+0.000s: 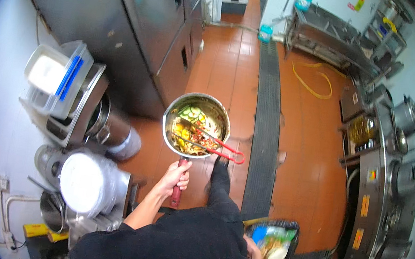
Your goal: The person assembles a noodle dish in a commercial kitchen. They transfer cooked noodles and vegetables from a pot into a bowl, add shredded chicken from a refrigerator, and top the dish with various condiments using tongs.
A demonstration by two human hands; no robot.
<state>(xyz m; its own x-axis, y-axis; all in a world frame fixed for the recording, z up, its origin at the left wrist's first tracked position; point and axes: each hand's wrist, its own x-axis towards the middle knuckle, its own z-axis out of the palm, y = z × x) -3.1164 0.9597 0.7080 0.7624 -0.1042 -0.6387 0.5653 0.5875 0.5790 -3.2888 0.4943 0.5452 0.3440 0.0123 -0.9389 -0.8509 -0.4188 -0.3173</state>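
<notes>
My left hand [175, 178] is closed round the dark red handle [176, 196] of a deep metal saucepan [168, 143], held out ahead of me above the floor. Inside lies a mix of food [190, 132] with green slices, yellow pieces and red bits. A pair of tongs [227, 148] with red grips leans in the saucepan, its ends in the food and its grips out over the right rim; no hand touches it. Low at my right side, a bit of my right hand or forearm [253, 250] shows beside my black clothing, its fingers hidden.
A steel fridge [148, 26] stands ahead on the left. Lidded tubs [46, 72] and a white bucket [84, 182] line the left. On the right runs a cooking counter with pots [407, 176]. A dark mat [264, 137] crosses the tiled floor; a crate of packages [272, 239] sits near my right.
</notes>
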